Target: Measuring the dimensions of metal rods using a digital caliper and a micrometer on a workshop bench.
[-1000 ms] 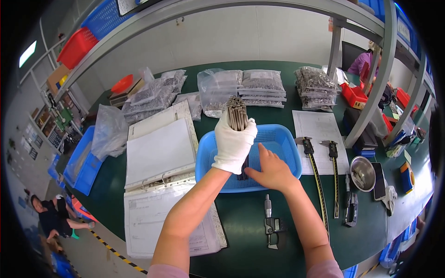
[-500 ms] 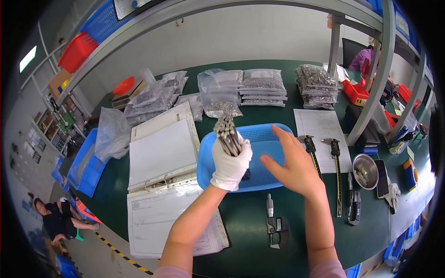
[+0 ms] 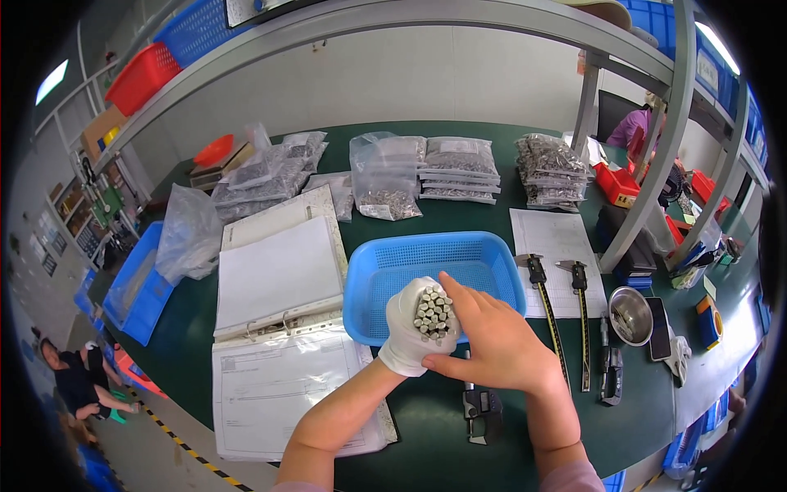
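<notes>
my white-gloved left hand point(image 3: 403, 328): fingers closed round silvery cylindrical metal pins point(image 3: 434, 315), over near rim of blue perforated plastic basket point(image 3: 385, 279), toward front edge of green tabletop point(image 3: 434, 463). my bare right hand point(image 3: 496, 340): fingers wide beside glove, contact unclear. gathering looks done; bundle not yet set down.

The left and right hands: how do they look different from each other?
The left hand wears a white glove; the right hand is bare. The left hand is wrapped around a bundle of metal rods, while the right hand is open beside it, thumb spread from the fingers. Both are near the blue basket.
</notes>
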A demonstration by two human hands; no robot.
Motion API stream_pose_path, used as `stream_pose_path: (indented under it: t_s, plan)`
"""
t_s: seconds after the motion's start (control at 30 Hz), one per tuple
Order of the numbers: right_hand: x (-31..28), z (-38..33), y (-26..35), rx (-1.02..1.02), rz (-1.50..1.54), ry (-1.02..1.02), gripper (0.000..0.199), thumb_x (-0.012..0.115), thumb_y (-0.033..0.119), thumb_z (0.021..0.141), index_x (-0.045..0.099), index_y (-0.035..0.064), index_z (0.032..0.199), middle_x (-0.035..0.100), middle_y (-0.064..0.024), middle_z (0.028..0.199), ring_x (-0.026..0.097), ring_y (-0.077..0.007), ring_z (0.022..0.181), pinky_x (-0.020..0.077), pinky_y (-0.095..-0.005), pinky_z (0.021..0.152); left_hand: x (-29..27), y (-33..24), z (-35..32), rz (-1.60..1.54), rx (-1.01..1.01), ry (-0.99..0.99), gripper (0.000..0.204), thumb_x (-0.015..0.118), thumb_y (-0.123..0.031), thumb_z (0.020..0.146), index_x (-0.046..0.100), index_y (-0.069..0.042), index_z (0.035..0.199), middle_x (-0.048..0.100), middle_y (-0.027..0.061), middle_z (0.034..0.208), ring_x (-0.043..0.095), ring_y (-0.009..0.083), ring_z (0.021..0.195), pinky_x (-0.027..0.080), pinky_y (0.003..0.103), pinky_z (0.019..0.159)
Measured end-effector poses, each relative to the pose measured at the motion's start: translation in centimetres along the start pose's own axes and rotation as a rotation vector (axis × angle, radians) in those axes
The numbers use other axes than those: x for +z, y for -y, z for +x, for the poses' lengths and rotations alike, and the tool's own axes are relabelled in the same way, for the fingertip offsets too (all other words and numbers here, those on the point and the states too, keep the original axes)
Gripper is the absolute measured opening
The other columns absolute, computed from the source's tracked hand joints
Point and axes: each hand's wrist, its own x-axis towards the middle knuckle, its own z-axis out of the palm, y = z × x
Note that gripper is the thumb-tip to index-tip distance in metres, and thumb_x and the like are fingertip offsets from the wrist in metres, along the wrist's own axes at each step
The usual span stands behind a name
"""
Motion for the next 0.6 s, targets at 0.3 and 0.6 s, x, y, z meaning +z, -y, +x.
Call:
stream_pose_path:
  t_s: [0.3,0.6]
  plan:
    - [0.3,0.0,-0.2,-0.021,0.037,0.106,0.087,0.069,0.034,0.073,0.023,-0.0124,0.13,0.057,-0.026,0.098,0.057,-0.0386,0.091,0.0454,-0.0425,0.079,0.1,1.3,-1.5,-0.169,-0.126,0.132,0.029,0.069,-0.009,0.063,0.053,-0.006,0.087,0.057,0.0054,0.076,0.058,0.0186,0.065,0.046,0.029,0.058]
    - [0.4,-0.5,-0.2,0.014,0.025,0.142,0.09,0.069,0.04,0.075,0.021,-0.009,0.133,0.056,-0.0252,0.106,0.056,-0.0403,0.097,0.0448,-0.0394,0.084,-0.4,-0.1,-0.8,-0.262,-0.208,0.15,0.029,0.072,-0.01,0.063,0.053,-0.005,0.085,0.056,0.0055,0.071,0.056,0.0195,0.061,0.044,0.029,0.055]
